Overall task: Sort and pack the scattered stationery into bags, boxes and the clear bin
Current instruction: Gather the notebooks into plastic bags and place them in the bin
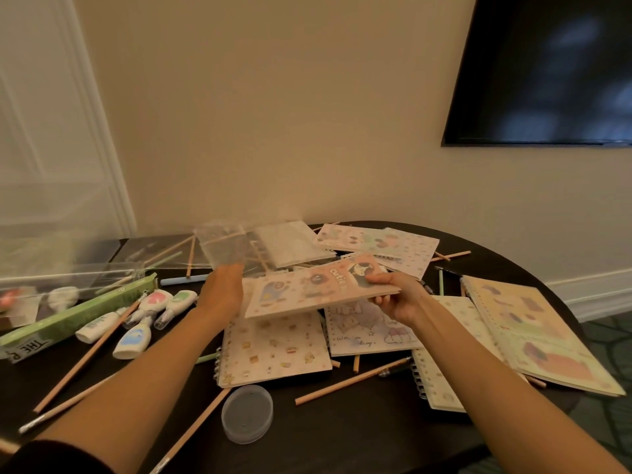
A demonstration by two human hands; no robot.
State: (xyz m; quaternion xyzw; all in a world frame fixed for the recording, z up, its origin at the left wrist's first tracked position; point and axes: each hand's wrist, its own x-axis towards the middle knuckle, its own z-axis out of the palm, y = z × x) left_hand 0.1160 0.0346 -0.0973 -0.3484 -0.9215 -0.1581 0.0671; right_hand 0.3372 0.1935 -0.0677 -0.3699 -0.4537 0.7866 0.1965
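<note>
Right hand (396, 295): pinched the notebook's (307, 292) right edge, thumb on top, fingers beneath.
Left hand (222, 289): at its left edge, beside a clear bag (222, 248); blurred, so its grip could not be told.
Notebook: lifted and tilted over mid-table (342, 432).
Room: pencils (352, 381) crowded the near edge; the clear bin (51, 254) stood at the left edge.

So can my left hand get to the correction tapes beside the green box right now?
Probably yes. The correction tapes lie uncovered close beside the left hand, with nothing between them. That hand seems busy at the clear bag, though; blur hides its grip.
</note>
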